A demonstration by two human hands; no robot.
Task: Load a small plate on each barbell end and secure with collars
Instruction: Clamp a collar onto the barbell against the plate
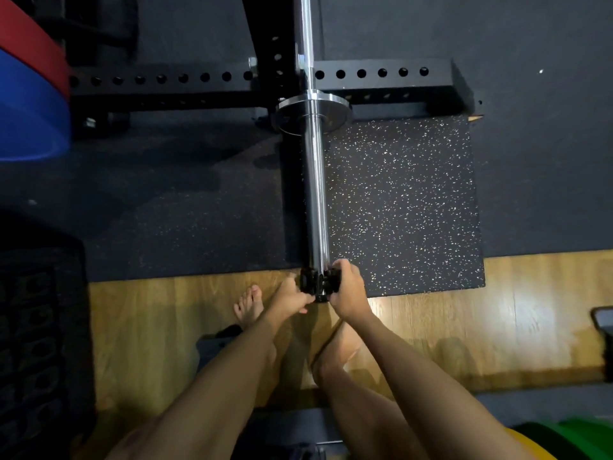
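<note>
The smooth chrome barbell sleeve (316, 194) points toward the person, above a speckled rubber mat (404, 200). At its near tip sits a black, knobby collar (317, 283). The left hand (292, 295) and the right hand (348, 293) both grasp this collar from either side.

A black rack (199, 84) with rows of holes stands on the dark floor mat (166, 194). A speckled rubber tile (398, 200) overlaps the wooden floor (481, 310). Red (36, 44) and blue (30, 111) discs sit at far left, a green one (583, 436) bottom right.
</note>
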